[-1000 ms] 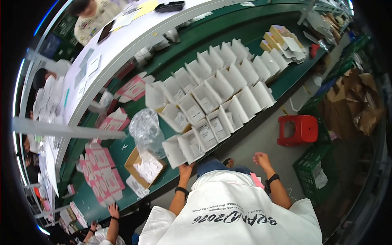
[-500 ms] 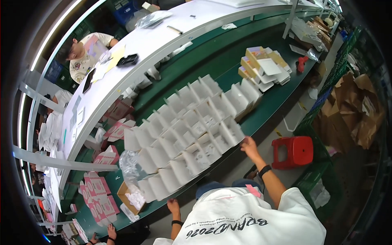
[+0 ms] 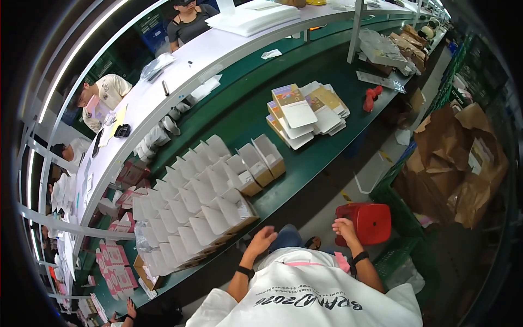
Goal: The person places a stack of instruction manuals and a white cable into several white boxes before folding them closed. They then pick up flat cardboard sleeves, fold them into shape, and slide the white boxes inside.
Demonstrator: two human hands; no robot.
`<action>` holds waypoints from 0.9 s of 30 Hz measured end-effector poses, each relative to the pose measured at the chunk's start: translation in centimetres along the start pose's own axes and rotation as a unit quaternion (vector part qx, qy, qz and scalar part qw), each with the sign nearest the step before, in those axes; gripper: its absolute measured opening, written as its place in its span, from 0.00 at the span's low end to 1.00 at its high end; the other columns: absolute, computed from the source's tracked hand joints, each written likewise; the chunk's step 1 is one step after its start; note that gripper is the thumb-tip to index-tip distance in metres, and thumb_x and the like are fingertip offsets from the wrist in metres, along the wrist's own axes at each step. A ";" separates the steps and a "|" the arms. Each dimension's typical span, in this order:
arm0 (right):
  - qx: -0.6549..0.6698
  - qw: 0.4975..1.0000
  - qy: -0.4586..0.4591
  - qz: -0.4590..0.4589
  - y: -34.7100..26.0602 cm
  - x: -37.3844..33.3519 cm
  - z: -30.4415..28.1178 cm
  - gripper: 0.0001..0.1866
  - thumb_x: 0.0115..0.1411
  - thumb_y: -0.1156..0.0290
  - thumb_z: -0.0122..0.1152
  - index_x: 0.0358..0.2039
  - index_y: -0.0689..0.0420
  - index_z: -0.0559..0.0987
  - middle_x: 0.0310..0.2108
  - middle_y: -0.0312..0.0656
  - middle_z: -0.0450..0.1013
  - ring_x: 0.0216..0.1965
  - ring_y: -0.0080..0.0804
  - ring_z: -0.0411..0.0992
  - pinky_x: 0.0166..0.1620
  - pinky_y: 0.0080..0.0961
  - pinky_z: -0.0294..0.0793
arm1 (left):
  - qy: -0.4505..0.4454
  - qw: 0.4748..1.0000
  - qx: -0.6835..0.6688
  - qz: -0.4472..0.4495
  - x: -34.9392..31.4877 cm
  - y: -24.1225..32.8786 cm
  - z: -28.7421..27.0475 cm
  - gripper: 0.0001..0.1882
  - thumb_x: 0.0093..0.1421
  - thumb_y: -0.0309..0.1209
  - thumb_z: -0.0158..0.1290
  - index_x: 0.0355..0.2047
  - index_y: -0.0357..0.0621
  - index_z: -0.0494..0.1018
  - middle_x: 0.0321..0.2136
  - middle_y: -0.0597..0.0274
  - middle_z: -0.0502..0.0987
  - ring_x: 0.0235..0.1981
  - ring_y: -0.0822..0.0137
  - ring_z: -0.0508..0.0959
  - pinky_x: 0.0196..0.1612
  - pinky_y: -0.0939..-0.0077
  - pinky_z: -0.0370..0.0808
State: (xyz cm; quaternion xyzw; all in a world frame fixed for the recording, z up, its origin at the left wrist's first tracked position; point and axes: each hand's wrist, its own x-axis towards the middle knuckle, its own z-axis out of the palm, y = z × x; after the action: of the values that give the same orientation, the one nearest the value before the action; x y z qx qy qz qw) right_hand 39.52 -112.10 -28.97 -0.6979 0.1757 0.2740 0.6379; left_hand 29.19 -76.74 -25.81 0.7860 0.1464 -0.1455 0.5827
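My left hand (image 3: 263, 238) is in the air beside the near edge of the green work surface, fingers apart and nothing in it. To its right, my right hand (image 3: 344, 228) hovers in front of the red stool, its fingers loosely bent and no object visible in it. Rows of small open boxes (image 3: 185, 207) with raised white flaps stand packed together left of my hands. A few more open boxes (image 3: 261, 163) stand at the right end of the rows. Farther right is a pile of flat, folded white and gold cartons (image 3: 297, 109).
A red stool (image 3: 376, 223) stands on the floor close to my right hand. Behind it are green crates and crumpled brown paper (image 3: 452, 169). Pink printed cartons (image 3: 115, 267) lie at the left end. People sit across the white bench (image 3: 180, 82). Another person's hand (image 3: 131, 308) shows lower left.
Both my hands have come away from the boxes, and the right no longer touches the corner box. My view has shifted right along the line, so the box rows sit farther left.
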 end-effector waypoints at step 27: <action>-0.169 0.952 -0.230 -0.107 -39.7 33.7 6.2 0.29 0.61 0.49 0.56 0.54 0.57 0.70 0.52 0.42 0.69 0.54 0.33 0.67 0.52 0.33 0.67 | 0.271 0.798 -0.537 -0.042 40.9 14.7 3.0 0.37 0.67 0.57 0.36 0.62 0.38 0.59 0.60 0.54 0.64 0.61 0.61 0.64 0.61 0.71 0.58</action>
State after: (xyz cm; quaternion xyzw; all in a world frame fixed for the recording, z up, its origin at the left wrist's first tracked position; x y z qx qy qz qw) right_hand 88.75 -97.55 -18.08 -0.7284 -0.1006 0.3826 0.5594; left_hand 72.32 -81.23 -30.11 0.3470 0.3856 0.1511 0.8415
